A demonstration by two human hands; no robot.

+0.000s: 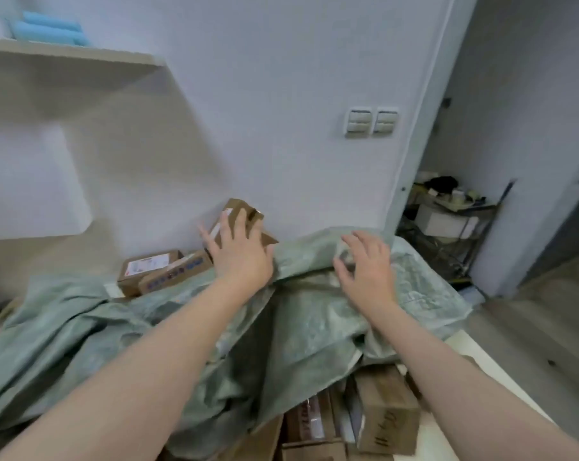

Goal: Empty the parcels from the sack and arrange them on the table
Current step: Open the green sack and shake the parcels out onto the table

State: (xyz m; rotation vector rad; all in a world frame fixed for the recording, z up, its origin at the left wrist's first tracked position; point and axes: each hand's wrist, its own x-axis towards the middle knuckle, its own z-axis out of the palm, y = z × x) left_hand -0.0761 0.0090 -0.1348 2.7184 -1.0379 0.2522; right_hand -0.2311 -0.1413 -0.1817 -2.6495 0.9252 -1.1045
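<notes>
A large pale green woven sack [142, 321] lies crumpled across the table and covers most of it. My left hand [240, 249] reaches to the far side and rests with spread fingers on a tilted brown cardboard parcel [245, 211] against the wall. My right hand [364, 264] hovers over the sack's raised far edge with its fingers curled and apart, holding nothing. Two more parcels [163, 271] lie flat by the wall left of my left hand. Several brown parcels [384, 414] show under the sack's near edge at the bottom right.
The white table's edge [474, 351] shows at the right, with wooden floor beyond it. A white wall with two light switches [371, 121] stands behind the table. A shelf [68, 54] with blue rolls hangs at upper left. A cluttered wire rack [447, 221] stands in the doorway.
</notes>
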